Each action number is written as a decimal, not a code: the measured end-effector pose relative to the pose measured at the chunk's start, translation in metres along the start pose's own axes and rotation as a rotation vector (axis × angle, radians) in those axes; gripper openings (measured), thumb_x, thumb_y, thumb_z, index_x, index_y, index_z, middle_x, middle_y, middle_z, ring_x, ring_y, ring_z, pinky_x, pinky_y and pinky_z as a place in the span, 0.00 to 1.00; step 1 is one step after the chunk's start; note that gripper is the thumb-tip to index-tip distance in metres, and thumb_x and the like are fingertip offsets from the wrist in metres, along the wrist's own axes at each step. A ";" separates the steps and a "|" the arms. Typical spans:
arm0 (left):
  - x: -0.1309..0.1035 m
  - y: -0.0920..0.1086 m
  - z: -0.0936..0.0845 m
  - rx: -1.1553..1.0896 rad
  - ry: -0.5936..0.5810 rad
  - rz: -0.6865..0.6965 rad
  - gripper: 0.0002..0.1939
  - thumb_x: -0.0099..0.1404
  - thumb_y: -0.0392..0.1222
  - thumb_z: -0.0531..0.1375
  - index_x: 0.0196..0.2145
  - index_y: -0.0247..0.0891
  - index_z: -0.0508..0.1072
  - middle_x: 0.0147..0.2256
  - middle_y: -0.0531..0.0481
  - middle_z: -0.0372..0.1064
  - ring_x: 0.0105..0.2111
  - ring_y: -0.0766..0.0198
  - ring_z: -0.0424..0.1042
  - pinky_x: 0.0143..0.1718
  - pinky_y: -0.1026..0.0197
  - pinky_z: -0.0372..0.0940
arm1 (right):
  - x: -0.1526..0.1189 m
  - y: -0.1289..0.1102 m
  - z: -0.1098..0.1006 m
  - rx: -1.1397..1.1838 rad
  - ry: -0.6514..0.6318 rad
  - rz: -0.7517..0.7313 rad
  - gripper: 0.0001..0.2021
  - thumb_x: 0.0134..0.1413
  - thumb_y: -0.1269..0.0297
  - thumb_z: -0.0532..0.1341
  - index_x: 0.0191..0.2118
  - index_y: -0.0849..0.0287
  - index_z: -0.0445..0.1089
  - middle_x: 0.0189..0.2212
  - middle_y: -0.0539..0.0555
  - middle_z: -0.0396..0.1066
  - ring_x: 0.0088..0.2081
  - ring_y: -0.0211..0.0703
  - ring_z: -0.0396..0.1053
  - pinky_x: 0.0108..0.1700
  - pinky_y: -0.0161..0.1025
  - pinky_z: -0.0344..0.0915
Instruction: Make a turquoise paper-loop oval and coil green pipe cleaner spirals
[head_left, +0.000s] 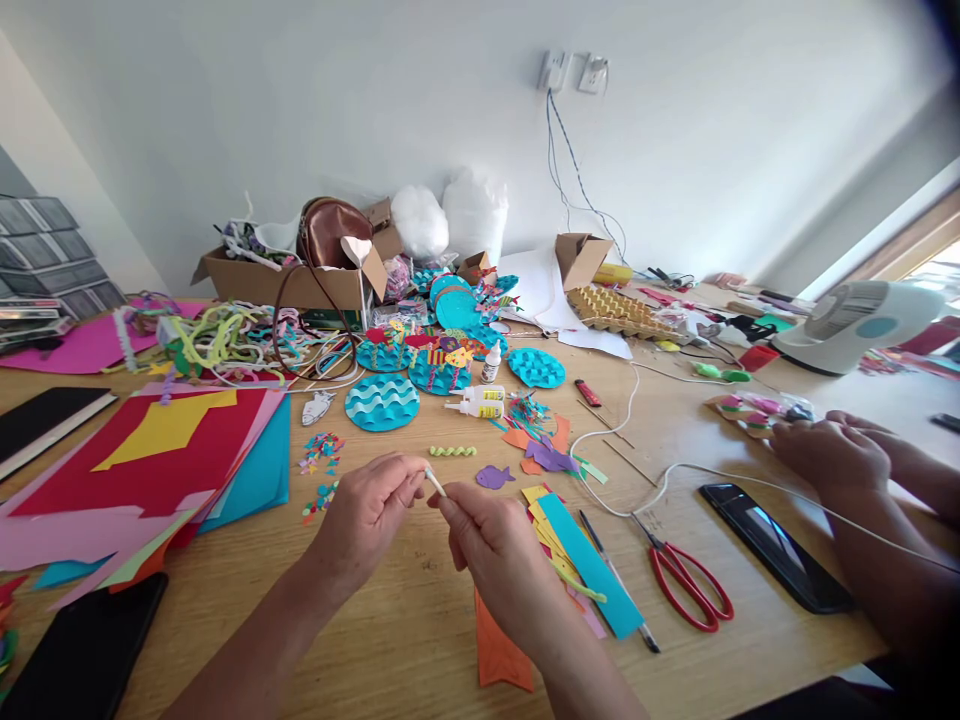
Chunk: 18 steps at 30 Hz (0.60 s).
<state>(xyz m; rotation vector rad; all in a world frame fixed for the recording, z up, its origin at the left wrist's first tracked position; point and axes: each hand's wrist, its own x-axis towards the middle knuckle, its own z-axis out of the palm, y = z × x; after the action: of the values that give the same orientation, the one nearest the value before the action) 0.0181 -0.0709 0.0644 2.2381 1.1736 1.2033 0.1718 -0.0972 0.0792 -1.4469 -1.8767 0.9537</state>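
Between my two hands is a thin white stick (pixel 435 482). My left hand (pixel 373 513) is closed, its fingertips pinching the stick's upper end. The stick's other end sits in the closed fingers of my right hand (pixel 491 545). Just beyond them lie a wavy yellow-green strip (pixel 453 451) and a purple fish cutout (pixel 495 476). An orange paper strip (pixel 499 650) is partly under my right forearm. Yellow paper pieces and a blue strip (pixel 592 565) rest to the right.
Red-handled scissors (pixel 688 585), a white cable and a black phone (pixel 776 545) lie right, near another person's hands (pixel 832 455). Coloured paper sheets (pixel 142 450) cover the left. Glue bottles (pixel 480 403) and blue discs (pixel 382 401) stand beyond, before a cardboard box (pixel 262 288).
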 end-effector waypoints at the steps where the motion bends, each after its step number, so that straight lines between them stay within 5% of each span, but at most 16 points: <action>1: 0.000 0.000 -0.001 -0.039 -0.025 -0.024 0.11 0.65 0.37 0.49 0.34 0.35 0.70 0.23 0.53 0.69 0.24 0.69 0.68 0.27 0.69 0.62 | 0.000 0.000 -0.002 0.040 -0.023 0.003 0.15 0.60 0.61 0.47 0.23 0.57 0.59 0.14 0.44 0.57 0.18 0.32 0.54 0.22 0.28 0.47; 12: 0.007 0.002 -0.010 0.101 -0.074 0.055 0.12 0.64 0.36 0.49 0.29 0.36 0.70 0.22 0.53 0.67 0.23 0.69 0.68 0.25 0.69 0.60 | -0.004 0.003 0.002 -0.269 0.082 -0.053 0.14 0.59 0.62 0.47 0.22 0.57 0.53 0.16 0.45 0.51 0.20 0.33 0.47 0.24 0.32 0.42; 18: 0.004 -0.002 -0.007 0.063 -0.041 0.038 0.11 0.64 0.35 0.49 0.29 0.35 0.70 0.21 0.54 0.67 0.22 0.70 0.67 0.25 0.70 0.60 | -0.003 0.003 0.001 -0.241 0.071 -0.044 0.15 0.59 0.62 0.46 0.22 0.57 0.55 0.16 0.45 0.55 0.19 0.33 0.51 0.24 0.32 0.44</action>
<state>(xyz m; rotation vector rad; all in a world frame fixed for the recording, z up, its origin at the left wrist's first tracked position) 0.0129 -0.0671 0.0690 2.3295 1.1736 1.1442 0.1732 -0.1002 0.0762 -1.5479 -2.0157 0.6638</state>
